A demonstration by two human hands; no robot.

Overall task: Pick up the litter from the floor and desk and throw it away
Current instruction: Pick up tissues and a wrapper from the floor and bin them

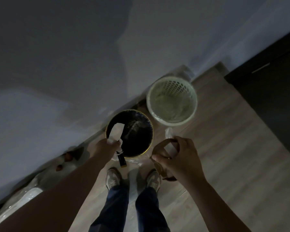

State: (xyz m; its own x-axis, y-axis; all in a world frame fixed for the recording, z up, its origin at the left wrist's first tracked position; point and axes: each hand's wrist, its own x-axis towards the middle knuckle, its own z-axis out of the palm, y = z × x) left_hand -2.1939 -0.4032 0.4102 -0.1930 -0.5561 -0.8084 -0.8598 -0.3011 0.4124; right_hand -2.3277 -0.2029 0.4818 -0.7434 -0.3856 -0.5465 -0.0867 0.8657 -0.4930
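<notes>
Left hand (109, 145) grips a crumpled white paper scrap (116, 131) and a slim black sachet (122, 161) right over the round black gold-rimmed bin (147, 150), the paper's long axis pointing across its mouth. Right hand (182, 154) pinches a curled brown paper strip (159, 165) just outside the rim, so the left looks likelier to drop first

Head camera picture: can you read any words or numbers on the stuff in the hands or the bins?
No text is readable in this dark picture.
The slim black packet in the left hand: yellowish patch at its end, too blurred to read.
The white paper scrap, brown curled strip in the right hand, dark gold-rimmed round bin, pale green perforated plastic basket: no lettering visible.
</notes>
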